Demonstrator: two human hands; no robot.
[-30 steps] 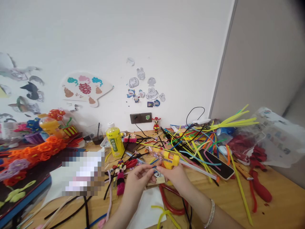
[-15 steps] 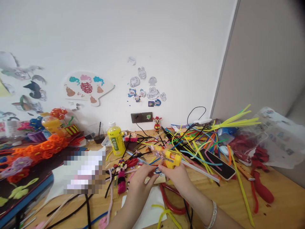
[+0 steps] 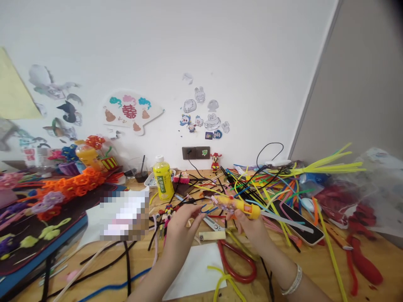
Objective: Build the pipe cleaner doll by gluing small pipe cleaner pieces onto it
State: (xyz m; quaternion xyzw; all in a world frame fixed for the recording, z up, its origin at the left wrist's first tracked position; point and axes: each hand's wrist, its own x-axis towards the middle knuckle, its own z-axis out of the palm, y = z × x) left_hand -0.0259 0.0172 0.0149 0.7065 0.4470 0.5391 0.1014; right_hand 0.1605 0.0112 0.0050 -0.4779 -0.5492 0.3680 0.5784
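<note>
My left hand [image 3: 184,222] pinches a short blue pipe cleaner [image 3: 208,208] between thumb and fingertips, above the table. My right hand [image 3: 252,228] is wrapped round a yellow hot glue gun [image 3: 248,208], its nozzle end pointing left toward the blue piece. A pale glue stick [image 3: 289,219] sticks out of the gun's back end. Below and between the hands lie red-handled scissors [image 3: 237,272], a cream-coloured bar [image 3: 212,235] and a white sheet of paper [image 3: 192,272]. A bent yellow pipe cleaner [image 3: 224,279] rests on the sheet.
A yellow drink bottle [image 3: 163,178] stands behind my left hand. To the right are a heap of coloured pipe cleaners [image 3: 261,180], a phone [image 3: 302,224] and red-handled pliers [image 3: 362,260]. Orange pipe-cleaner flowers [image 3: 75,183] lie on a dark board [image 3: 53,226] at left.
My hands have moved apart; the glue gun has shifted right, away from my left hand. The blue piece shows more clearly. The camera view has turned slightly left.
</note>
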